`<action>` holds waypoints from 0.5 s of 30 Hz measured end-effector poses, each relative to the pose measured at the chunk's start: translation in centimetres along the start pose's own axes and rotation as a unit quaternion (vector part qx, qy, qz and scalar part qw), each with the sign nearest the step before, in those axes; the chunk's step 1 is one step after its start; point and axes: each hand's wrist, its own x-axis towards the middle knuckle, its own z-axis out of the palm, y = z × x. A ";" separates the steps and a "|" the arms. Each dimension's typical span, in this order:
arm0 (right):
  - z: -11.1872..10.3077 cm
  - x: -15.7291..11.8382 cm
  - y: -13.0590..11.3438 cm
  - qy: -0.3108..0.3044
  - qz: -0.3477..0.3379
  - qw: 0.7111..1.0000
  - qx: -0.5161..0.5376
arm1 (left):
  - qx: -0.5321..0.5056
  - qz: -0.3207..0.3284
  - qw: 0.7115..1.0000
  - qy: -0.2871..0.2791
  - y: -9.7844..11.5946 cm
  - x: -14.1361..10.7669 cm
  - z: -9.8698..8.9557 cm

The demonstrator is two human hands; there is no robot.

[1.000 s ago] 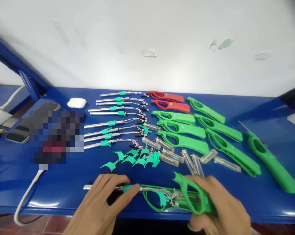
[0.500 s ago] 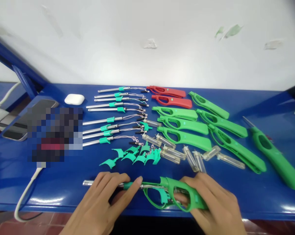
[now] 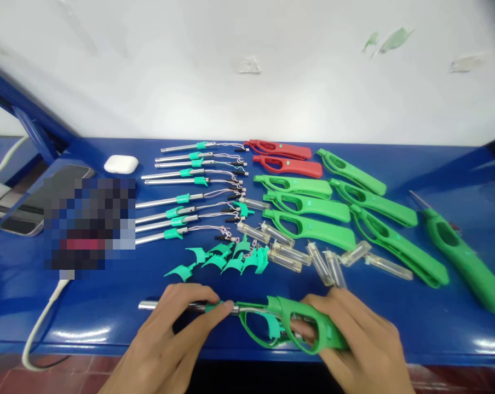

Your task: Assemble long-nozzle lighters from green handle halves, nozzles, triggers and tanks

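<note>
Near the table's front edge, my left hand [image 3: 169, 334] pinches a metal tube [image 3: 148, 305] with a teal collar between thumb and fingers. My right hand [image 3: 354, 334] grips a green lighter casing [image 3: 327, 328] whose two halves are spread apart at the left. The tube's inner end meets the casing's narrow tip, with wires running inside. A teal trigger piece [image 3: 273, 326] shows between the halves. Fingers of my right hand are partly hidden behind the casing.
Metal tubes with wires [image 3: 182, 198] lie in rows at centre-left. Teal pieces [image 3: 214, 260], clear fuel tanks [image 3: 288, 254], green casings [image 3: 313, 208] and red casings [image 3: 288, 166] lie beyond my hands. A phone [image 3: 77, 174], white case [image 3: 121, 164] and cable [image 3: 38, 328] are left.
My left hand has shifted slightly, its thumb and fingertips now closer around the tube near the collar. The tube's inner end sits closer to the casing's tip. My right hand keeps its hold.
</note>
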 end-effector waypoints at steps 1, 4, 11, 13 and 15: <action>0.0 -0.1 0.0 -0.001 0.002 1.000 0.000 | 0.001 -0.006 1.000 0.008 0.0 0.0 0.0; 0.1 -0.2 0.0 0.001 0.001 1.000 0.000 | -0.004 -0.011 0.999 0.038 0.0 0.1 0.2; 0.1 -0.2 0.0 0.003 0.002 1.000 0.002 | -0.067 -0.012 0.995 0.067 0.6 0.4 0.4; 0.1 -0.2 0.0 -0.003 0.002 1.000 0.008 | -0.074 -0.007 0.995 0.073 0.8 0.5 0.5; 0.0 -0.2 0.0 -0.005 0.001 1.000 0.011 | -0.079 0.000 0.994 0.070 0.8 0.5 0.5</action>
